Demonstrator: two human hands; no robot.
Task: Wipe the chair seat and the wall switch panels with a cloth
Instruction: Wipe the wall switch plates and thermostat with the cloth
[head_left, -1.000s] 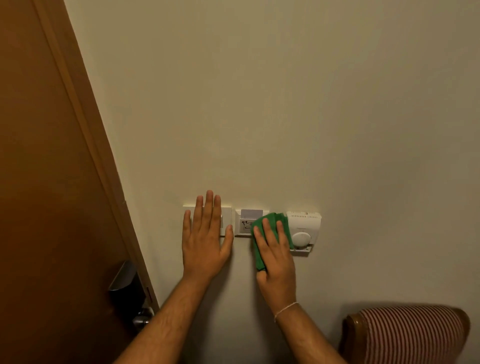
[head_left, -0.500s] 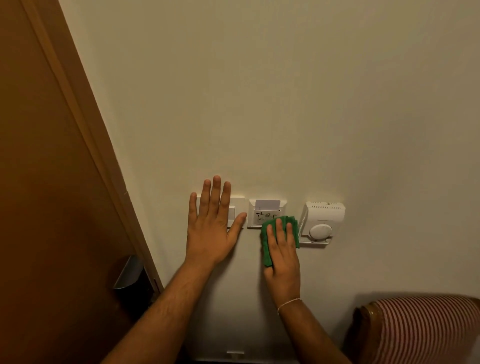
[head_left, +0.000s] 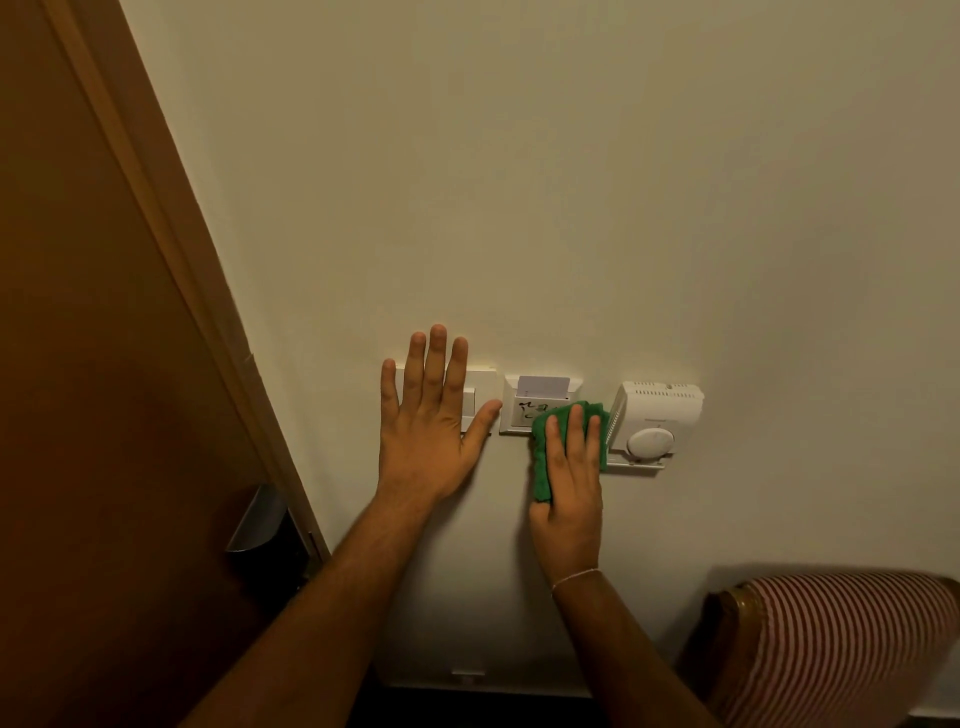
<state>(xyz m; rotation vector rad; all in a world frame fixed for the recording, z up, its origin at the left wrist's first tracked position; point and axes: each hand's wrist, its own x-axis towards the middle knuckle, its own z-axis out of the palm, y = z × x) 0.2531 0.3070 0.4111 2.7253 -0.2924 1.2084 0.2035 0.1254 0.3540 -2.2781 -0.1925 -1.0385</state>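
The card slot (head_left: 524, 410) sits mid-wall. Left of it, just beside, is the switch (head_left: 475, 397), with the left hand (head_left: 428, 426) flat over it. Right of the slot is the thermostat (head_left: 655, 422). The cloth (head_left: 543, 441) overlaps the slot's lower right corner, under the right hand (head_left: 569, 483). The door (head_left: 93, 389) lies far left of the slot, the chair (head_left: 841, 644) below right.

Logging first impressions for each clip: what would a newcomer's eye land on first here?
The green cloth, pressed by the right hand on the key-card panel at mid-wall. Beside it, the left hand lies spread flat over the light switch. A white thermostat sits right of the cloth.
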